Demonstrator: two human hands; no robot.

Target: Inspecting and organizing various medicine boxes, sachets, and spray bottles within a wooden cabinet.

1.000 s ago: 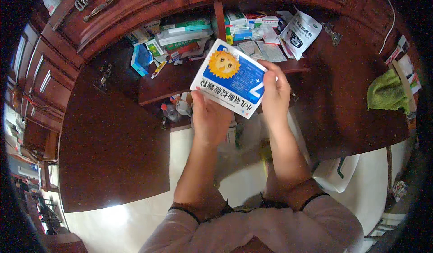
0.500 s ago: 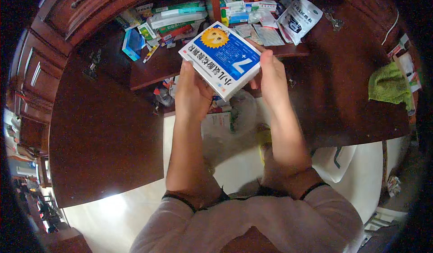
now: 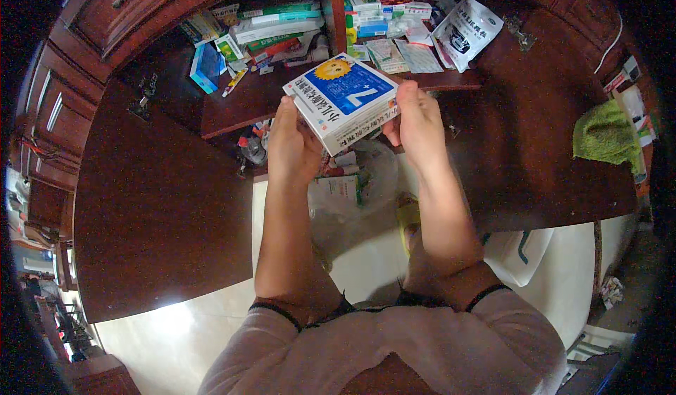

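A white and blue medicine box (image 3: 343, 99) with a yellow sun picture is held up in front of the cabinet shelf, its printed top and near side facing me. My left hand (image 3: 293, 141) grips its left edge with the thumb up along the corner. On the opposite edge, my right hand (image 3: 420, 124) is closed round the end, thumb near the top corner and fingers underneath. The fingers below the box are partly hidden.
Behind it, the shelf (image 3: 236, 113) carries stacked medicine boxes (image 3: 278, 29), flat packets (image 3: 419, 55) and a white pouch (image 3: 467, 32). Open cabinet doors (image 3: 162, 205) spread at both sides. A clear plastic bag (image 3: 377, 177) lies below. A green cloth (image 3: 604, 133) hangs at right.
The medicine box has tilted in my hands, so more of its near side shows and its top looks flatter. Both hands still hold it.
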